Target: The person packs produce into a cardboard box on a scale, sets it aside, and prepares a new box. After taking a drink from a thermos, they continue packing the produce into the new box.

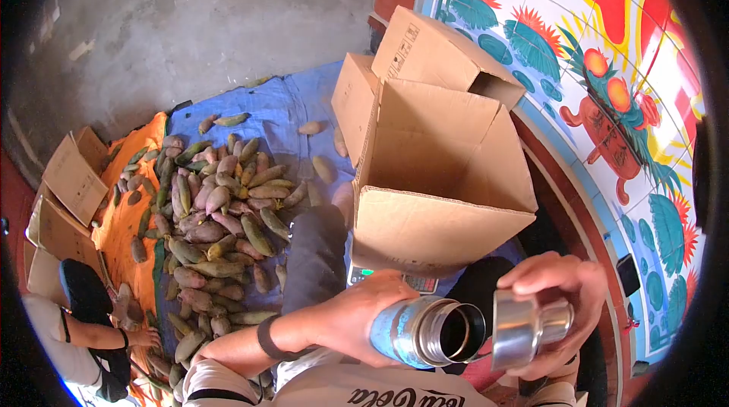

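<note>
My left hand [357, 320] is wrapped round a blue thermos flask [402, 331], tilted so its bare steel neck and dark open mouth point right. My right hand [566, 301] grips a shiny steel thermos lid [524, 327], held just right of the mouth and apart from it. Part of the left hand's grip is hidden behind the flask. Beyond both hands, a large open cardboard box [444, 221] sits on a digital scale [421, 283] with a lit green display.
A big pile of oblong purple and green produce [220, 202] covers a blue tarp [277, 111] and an orange sheet [121, 232]. More cardboard boxes [433, 46] stand behind. At left, another person's hand [144, 337] reaches toward the pile. A painted tile wall [547, 65] borders the right.
</note>
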`<state>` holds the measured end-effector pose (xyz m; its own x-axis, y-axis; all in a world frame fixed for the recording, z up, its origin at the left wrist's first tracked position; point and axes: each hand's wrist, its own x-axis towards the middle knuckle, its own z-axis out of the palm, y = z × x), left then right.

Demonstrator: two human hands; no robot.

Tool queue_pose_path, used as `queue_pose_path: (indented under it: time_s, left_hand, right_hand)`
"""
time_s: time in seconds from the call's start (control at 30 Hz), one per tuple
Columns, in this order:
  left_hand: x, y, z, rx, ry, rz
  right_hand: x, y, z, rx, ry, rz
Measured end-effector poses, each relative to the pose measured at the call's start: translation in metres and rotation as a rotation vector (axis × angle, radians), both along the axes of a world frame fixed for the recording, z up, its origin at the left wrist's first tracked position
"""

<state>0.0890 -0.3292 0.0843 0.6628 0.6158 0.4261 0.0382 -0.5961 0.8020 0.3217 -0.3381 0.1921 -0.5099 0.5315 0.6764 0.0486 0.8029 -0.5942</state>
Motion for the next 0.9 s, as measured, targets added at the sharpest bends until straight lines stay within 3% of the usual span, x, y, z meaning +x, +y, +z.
queue_pose_path:
  time_s: [0.1,0.17,0.23,0.27,0.57,0.9]
  left_hand:
    - [-0.005,-0.001,0.003,0.048,-0.029,0.063]
    - [-0.013,0.002,0.006,0.18,-0.014,0.145]
    - [-0.019,0.003,0.012,0.181,-0.012,0.168]
    - [-0.022,0.003,0.014,0.225,-0.02,0.203]
    - [-0.035,-0.001,0.045,0.43,-0.067,0.296]
    - [-0.035,-0.01,0.073,0.541,-0.041,0.329]
  right_hand:
    - [-0.004,-0.003,-0.017,0.045,0.22,-0.054]
    - [-0.001,-0.015,-0.019,-0.057,0.194,-0.113]
    - [-0.016,-0.025,-0.015,-0.355,0.427,-0.514]
    - [-0.018,-0.025,-0.012,-0.282,0.362,-0.595]
    - [-0.028,-0.038,-0.008,-0.4,0.439,-0.699]
    - [-0.018,-0.041,-0.012,-0.326,0.508,-0.776]
